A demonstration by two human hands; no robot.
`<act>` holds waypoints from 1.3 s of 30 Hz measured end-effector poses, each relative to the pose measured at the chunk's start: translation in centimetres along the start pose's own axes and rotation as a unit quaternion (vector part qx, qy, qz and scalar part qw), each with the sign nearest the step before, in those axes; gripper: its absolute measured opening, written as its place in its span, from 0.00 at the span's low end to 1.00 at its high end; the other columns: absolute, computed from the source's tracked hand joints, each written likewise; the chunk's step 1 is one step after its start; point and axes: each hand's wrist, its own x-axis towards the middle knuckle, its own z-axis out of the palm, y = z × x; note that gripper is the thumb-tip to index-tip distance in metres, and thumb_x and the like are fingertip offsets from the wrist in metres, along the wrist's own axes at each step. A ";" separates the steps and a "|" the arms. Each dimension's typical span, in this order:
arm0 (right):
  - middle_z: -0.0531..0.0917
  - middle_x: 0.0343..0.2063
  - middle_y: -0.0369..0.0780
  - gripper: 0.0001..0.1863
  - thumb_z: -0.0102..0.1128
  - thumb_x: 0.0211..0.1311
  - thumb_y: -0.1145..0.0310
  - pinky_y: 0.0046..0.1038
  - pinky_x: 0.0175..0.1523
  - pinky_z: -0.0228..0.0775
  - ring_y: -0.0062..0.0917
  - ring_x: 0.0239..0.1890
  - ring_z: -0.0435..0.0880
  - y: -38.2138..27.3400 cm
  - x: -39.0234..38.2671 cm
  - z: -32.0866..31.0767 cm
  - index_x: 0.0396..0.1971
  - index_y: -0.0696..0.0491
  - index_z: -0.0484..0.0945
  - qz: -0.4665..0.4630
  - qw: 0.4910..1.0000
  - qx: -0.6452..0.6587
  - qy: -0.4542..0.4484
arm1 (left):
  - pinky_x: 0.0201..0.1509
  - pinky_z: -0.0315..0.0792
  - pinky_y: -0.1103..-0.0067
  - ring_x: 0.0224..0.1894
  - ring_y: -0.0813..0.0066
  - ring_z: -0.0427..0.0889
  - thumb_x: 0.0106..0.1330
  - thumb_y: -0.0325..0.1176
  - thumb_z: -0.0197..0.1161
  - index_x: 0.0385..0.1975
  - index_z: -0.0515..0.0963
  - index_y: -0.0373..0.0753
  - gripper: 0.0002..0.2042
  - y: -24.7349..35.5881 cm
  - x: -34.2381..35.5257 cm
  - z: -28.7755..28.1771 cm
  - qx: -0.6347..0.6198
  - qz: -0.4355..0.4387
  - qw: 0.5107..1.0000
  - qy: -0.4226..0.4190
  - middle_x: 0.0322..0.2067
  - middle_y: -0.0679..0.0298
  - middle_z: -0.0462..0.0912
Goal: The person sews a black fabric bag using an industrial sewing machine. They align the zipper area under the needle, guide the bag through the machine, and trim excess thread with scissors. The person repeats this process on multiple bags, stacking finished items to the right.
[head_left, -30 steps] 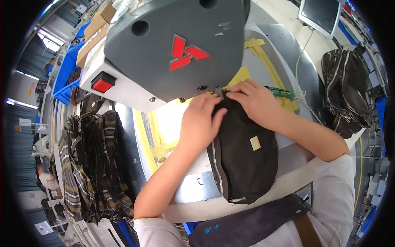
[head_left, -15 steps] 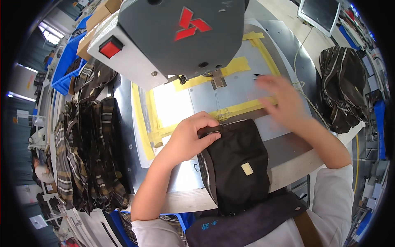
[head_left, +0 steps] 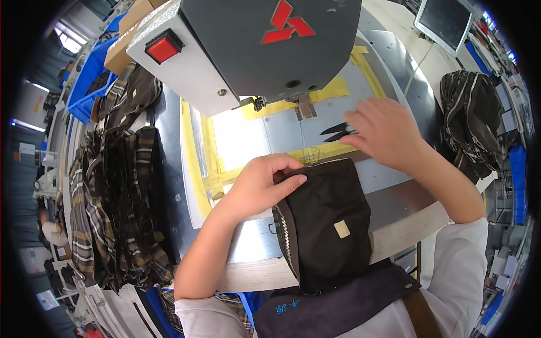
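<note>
My left hand (head_left: 260, 185) pinches the upper left corner of a dark brown fabric piece (head_left: 329, 208), thumb on top. A metal zipper (head_left: 287, 234) runs down the fabric's left side, and a small cream label (head_left: 342, 229) sits on its front. Thin threads (head_left: 305, 142) stretch from the fabric's top edge up to the sewing machine's presser foot (head_left: 305, 107). My right hand (head_left: 383, 132) is closed around black thread snips (head_left: 337, 132), whose blades are apart and point left, just right of the threads.
The sewing machine head (head_left: 270, 48) looms over a plate edged with yellow tape (head_left: 332, 149). Plaid and dark fabric pieces (head_left: 115, 208) are heaped on the left, near a blue bin (head_left: 87, 96). More dark pieces (head_left: 471, 121) are stacked on the right, below a screen (head_left: 445, 22).
My right hand has come lower and turned, bringing the snips' blades into plain view close to the threads. The left hand keeps its hold on the fabric. The whole view has shifted slightly.
</note>
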 end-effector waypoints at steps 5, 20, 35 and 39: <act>0.75 0.29 0.34 0.11 0.62 0.56 0.59 0.28 0.45 0.68 0.26 0.39 0.77 0.3 3.7 0.5 0.30 0.51 0.76 -0.152 0.988 -0.021 -0.013 | 0.33 0.67 0.85 0.29 0.86 0.69 0.62 0.28 0.67 0.34 0.78 0.32 0.07 -0.2 0.0 0.1 0.014 0.013 1.000 0.006 0.26 0.71 0.77; 0.80 0.27 0.41 0.17 0.56 0.65 0.54 0.35 0.42 0.70 0.34 0.35 0.80 0.7 1.6 3.6 0.28 0.54 0.78 -0.022 0.986 0.156 0.046 | 0.34 0.67 0.86 0.31 0.86 0.72 0.60 0.23 0.67 0.36 0.76 0.36 0.07 2.0 -1.2 0.7 0.011 0.057 0.998 0.003 0.29 0.71 0.77; 0.81 0.25 0.31 0.11 0.64 0.63 0.63 0.20 0.38 0.66 0.12 0.31 0.75 -2.8 1.2 -1.5 0.30 0.57 0.80 0.171 0.727 0.665 -0.021 | 0.31 0.63 0.87 0.28 0.89 0.68 0.61 0.25 0.66 0.33 0.78 0.34 0.05 6.5 -0.7 0.5 0.005 0.082 0.993 0.086 0.25 0.73 0.76; 0.80 0.25 0.29 0.11 0.64 0.64 0.63 0.18 0.37 0.65 0.10 0.30 0.73 -2.7 1.0 -1.6 0.30 0.56 0.81 0.200 0.668 0.713 -0.070 | 0.30 0.63 0.86 0.27 0.89 0.67 0.61 0.25 0.66 0.30 0.77 0.33 0.04 6.1 -0.7 0.8 -0.024 0.094 0.993 0.064 0.24 0.73 0.75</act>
